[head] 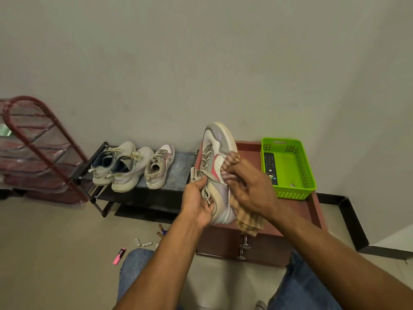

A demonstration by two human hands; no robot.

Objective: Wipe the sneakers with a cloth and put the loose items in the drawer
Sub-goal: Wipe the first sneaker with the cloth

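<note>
My left hand grips a grey-white sneaker with a pink swoosh at its tongue and laces, toe pointing up. My right hand holds a striped beige cloth bunched against the sneaker's side. Both are above the reddish-brown drawer cabinet, whose drawers with metal knobs look closed. Three more sneakers stand on the low black rack: a pale pair and a pink-trimmed one. Loose on the floor lie a pink highlighter, two white batteries and small brown items.
A green plastic basket on the cabinet holds a black remote and a small metal item. A red-framed covered shoe rack stands at the left. My jeans-clad knees are at the bottom. A black skirting strip runs along the right wall.
</note>
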